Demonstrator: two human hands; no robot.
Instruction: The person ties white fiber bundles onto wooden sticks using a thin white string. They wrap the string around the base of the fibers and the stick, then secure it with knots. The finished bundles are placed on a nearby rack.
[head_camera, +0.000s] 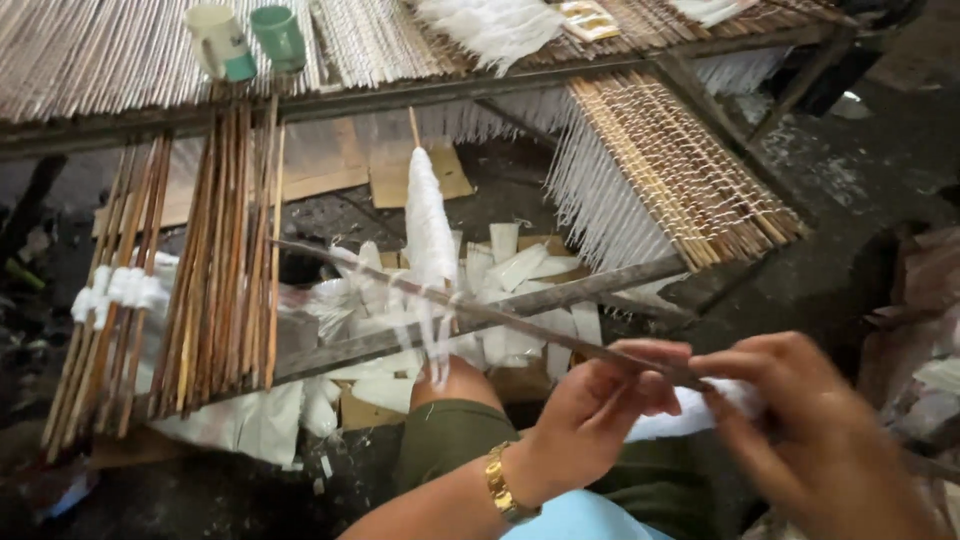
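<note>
Leaning at 9 o'clock, a bundle of bare sticks (225, 250) rests against the rack (480, 85); a few at its left edge carry small white wads (118, 290), so most of this stock appears uncoated. Two cups (250, 40) stand on the rack at 11 o'clock. At centre, one stick wrapped in a long white roll (428, 225) stands upright, judged finished, with loose white pieces (500, 270) scattered on the floor behind it. A thin stick (480, 312) runs diagonally from centre toward 4 o'clock into both hands. The left hand (590, 415), wearing a gold watch (503, 488), has its grip closed around this stick, fingers curled over and thumb under. Just right of it, the right hand (800, 430) pinches the same stick, a white wad (700, 410) lying between and below the two hands, touching them. Whether that wad is already bound to the stick cannot be told because of blur. At 1 o'clock, rows of white-coated sticks (640, 170) lie on the slanted rack, suggesting many are done and more remain.
</note>
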